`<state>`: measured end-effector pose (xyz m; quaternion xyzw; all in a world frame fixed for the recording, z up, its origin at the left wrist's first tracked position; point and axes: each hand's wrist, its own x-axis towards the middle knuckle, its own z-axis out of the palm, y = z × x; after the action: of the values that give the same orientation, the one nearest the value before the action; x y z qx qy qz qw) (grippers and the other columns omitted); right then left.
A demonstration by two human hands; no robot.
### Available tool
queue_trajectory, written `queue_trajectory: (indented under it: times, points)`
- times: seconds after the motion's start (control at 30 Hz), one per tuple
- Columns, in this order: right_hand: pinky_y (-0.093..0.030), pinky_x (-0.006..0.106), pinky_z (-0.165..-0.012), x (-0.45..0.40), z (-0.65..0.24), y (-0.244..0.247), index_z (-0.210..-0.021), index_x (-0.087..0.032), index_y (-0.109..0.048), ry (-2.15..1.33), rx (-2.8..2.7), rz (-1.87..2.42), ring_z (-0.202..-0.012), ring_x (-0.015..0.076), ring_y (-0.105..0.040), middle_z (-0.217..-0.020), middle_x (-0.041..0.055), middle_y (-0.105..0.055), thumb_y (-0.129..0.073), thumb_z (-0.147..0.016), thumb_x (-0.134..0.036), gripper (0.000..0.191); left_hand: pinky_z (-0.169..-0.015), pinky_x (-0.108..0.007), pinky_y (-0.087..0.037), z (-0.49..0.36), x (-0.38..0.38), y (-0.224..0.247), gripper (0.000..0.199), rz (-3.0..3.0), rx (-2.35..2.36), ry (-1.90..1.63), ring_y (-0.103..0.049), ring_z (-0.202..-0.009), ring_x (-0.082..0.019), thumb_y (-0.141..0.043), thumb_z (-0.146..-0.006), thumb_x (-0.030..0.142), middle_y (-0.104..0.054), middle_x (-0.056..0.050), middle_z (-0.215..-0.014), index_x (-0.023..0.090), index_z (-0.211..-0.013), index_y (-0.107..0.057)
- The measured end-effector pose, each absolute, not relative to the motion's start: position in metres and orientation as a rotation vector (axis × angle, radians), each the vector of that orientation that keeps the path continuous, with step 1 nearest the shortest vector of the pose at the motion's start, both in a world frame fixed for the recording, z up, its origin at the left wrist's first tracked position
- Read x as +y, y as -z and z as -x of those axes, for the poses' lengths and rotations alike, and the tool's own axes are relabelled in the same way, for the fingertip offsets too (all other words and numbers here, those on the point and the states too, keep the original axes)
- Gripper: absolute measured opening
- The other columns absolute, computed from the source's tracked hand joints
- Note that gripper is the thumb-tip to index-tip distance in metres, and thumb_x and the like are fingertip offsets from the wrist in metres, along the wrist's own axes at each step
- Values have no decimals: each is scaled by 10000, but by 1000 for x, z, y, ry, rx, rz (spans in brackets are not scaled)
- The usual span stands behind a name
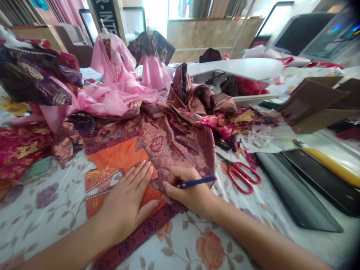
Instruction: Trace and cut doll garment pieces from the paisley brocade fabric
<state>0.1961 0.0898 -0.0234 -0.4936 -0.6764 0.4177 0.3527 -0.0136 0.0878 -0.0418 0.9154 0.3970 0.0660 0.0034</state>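
My left hand (128, 197) lies flat, fingers stretched out, on an orange garment piece (118, 152) with white beaded edges and a dark purple patterned border (135, 238). Under and beyond that piece spreads a rust-pink paisley brocade fabric (165, 131). Just right of the orange piece, my right hand (189, 189) is closed around a slim blue pencil (198, 182), whose back end points to the right. Its tip is hidden by my fingers, low over the brocade. Red-handled scissors (244, 176) lie to the right of my right hand, apart from it.
Small mannequins in pink dresses (112, 63) stand at the back left, near heaped fabric. A dark flat case (298, 191), a black case (323, 176) and a yellow-handled tool (332, 165) lie at the right. Behind them stands an open cardboard box (312, 108). A flowered cloth (53, 221) covers the table.
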Motion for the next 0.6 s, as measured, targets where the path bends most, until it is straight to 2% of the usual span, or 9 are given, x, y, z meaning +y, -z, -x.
queue_trajectory:
  times: [0.1, 0.27, 0.4, 0.6]
  points:
    - [-260, 197, -430, 89, -197, 23, -523, -193, -381, -1056, -1697, 1289, -465, 67, -339, -481, -64, -402, -573, -717, -147, 277, -1120, -442, -285, 13, 88, 41, 743, -2868, 1243, -201, -237, -1409, -268, -392, -918, 556, -266, -118, -1533, 147, -1493, -159]
    - [-298, 201, -439, 90, -197, 23, -572, -185, -462, -1149, -1707, 1270, -464, 80, -411, -501, -38, -507, -572, -776, -221, 235, -1120, -442, -284, 13, 88, 41, 740, -2879, 1247, -195, -238, -1409, -265, -399, -918, 549, -274, -121, -1530, 144, -1490, -162]
    - [-275, 202, -437, 90, -198, 23, -524, -190, -409, -1057, -1717, 1278, -466, 74, -362, -482, -51, -434, -569, -739, -173, 268, -1123, -434, -277, 14, 88, 41, 741, -2894, 1238, -189, -231, -1411, -262, -403, -916, 552, -274, -128, -1529, 127, -1482, -183]
    - [-300, 196, -443, 91, -199, 24, -567, -178, -475, -1134, -1737, 1269, -474, 77, -422, -513, -31, -527, -574, -774, -210, 232, -1115, -423, -291, 14, 88, 43, 736, -2929, 1242, -220, -242, -1409, -254, -404, -915, 554, -288, -127, -1523, 118, -1474, -206]
